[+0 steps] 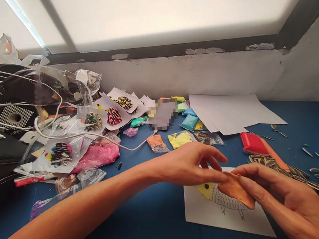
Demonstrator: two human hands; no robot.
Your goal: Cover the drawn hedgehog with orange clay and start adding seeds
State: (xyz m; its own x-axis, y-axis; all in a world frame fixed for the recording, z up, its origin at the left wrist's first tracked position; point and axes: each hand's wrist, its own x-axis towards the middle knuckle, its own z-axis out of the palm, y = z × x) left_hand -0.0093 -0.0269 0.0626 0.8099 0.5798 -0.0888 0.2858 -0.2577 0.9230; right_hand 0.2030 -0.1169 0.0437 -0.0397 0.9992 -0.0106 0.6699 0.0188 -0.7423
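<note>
My right hand (276, 189) pinches a flattened, curled piece of orange modelling clay (235, 190) between thumb and fingers. My left hand (195, 162) reaches across from the left. Its thumb touches the upper edge of the clay, while its other fingers are apart and clear of it. Beneath both hands lies a white sheet (201, 215) with a drawn hedgehog (219, 197). The hedgehog's face is covered in yellow clay with a black eye; its body shows short pen strokes, and two legs are drawn below. The clay and my hands hide part of the body.
Striped sunflower seeds (298, 173) lie at right beside a red clay packet (254, 144). Behind are blank paper sheets (230, 111), clay packets (181, 139) and a blurred phone (163, 113) on a white cable (117, 142). Finished seed hedgehogs (114, 115) and bags crowd the left.
</note>
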